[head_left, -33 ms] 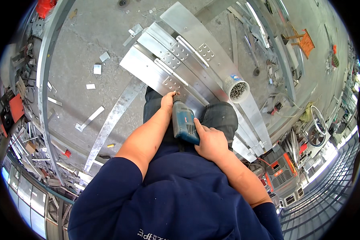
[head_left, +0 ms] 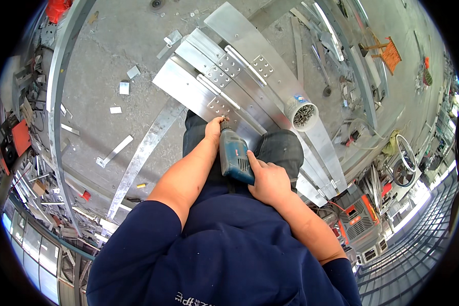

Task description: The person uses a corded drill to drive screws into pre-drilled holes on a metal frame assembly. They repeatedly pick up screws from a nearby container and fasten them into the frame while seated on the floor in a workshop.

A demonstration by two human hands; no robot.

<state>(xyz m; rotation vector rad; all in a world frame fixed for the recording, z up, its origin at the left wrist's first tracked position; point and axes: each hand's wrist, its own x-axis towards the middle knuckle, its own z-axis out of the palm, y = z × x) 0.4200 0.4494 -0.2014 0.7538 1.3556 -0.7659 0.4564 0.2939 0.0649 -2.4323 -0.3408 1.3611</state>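
My right hand (head_left: 271, 182) is wrapped round the rear of a blue power drill (head_left: 234, 155), its index finger lying along the body. The drill's chuck points away from me toward a silver metal panel (head_left: 176, 84) with a hinge and rows of rivet heads. Beside the chuck, my left hand (head_left: 214, 130) is closed, its fingertips together at the drill's front end; what they pinch is too small to make out. More flat panels (head_left: 234, 30) lie side by side under the long silver hinges (head_left: 245, 64). A white tub of rivets or screws (head_left: 305, 116) stands on the panels at right.
Metal offcuts (head_left: 124, 88) and a long flat strip (head_left: 143, 155) lie on the concrete floor at left. Steel beams (head_left: 61, 76) run along both sides. An orange-and-grey machine (head_left: 359, 217) sits at lower right, and an orange stool (head_left: 390, 55) lies at far right.
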